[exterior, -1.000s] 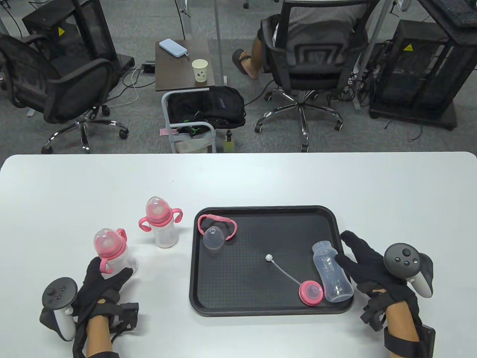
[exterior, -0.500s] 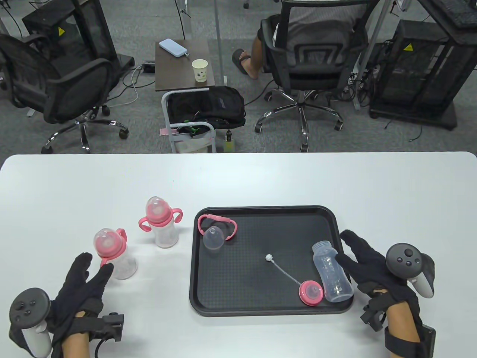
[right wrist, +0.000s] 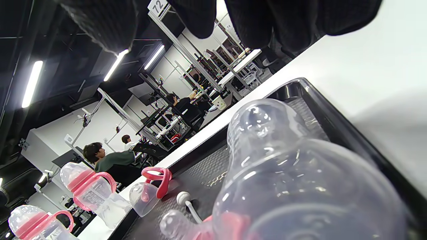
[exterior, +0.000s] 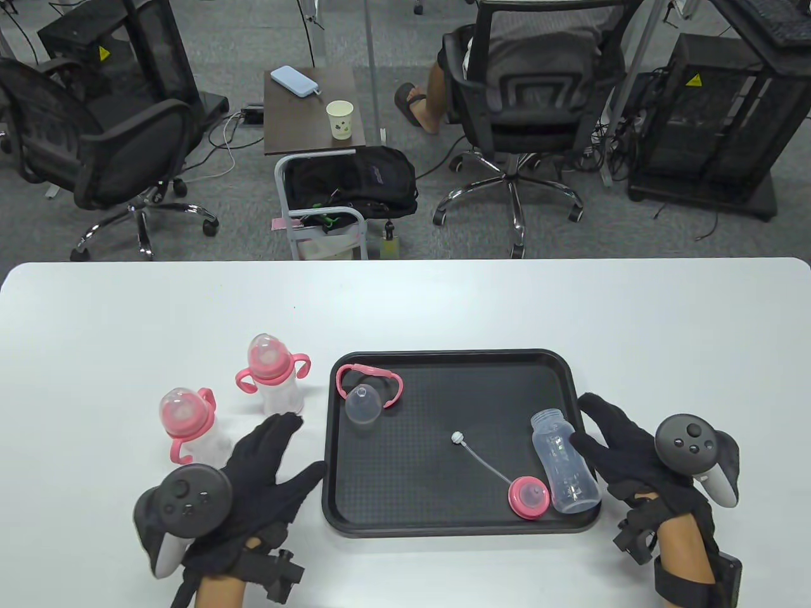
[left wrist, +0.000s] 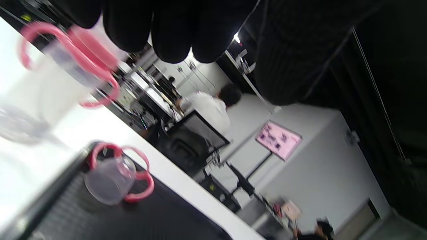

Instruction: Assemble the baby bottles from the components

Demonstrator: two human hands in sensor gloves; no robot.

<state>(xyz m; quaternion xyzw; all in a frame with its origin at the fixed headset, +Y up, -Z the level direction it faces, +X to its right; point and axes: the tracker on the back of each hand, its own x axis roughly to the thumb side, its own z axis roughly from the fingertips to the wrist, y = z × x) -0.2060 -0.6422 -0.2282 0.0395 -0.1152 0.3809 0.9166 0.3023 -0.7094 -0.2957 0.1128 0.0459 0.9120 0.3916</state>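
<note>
Two assembled bottles with pink handles stand left of the black tray [exterior: 443,392]: one nearer me [exterior: 189,423], one farther [exterior: 274,377]. In the tray lie a clear bottle body [exterior: 564,459], a pink collar with nipple [exterior: 528,497], a weighted straw [exterior: 472,453], and a clear cap [exterior: 363,405] inside a pink handle ring [exterior: 369,379]. My left hand [exterior: 298,446] hovers flat, fingers straight, between the nearer bottle and the tray, holding nothing. My right hand [exterior: 586,419] lies open at the tray's right rim, its thumb at the bottle body's side. The right wrist view shows the bottle body [right wrist: 300,173] close up.
The white table's far edge [exterior: 405,261] runs across the middle of the table view. Beyond it are office chairs [exterior: 526,107], a small side table with a paper cup [exterior: 339,119], and a seated person. The left wrist view shows the cap and ring [left wrist: 113,176] on the tray.
My left hand let go of the nearer assembled bottle, drew back to the left, then swung right to the tray's left edge. The right hand has barely moved.
</note>
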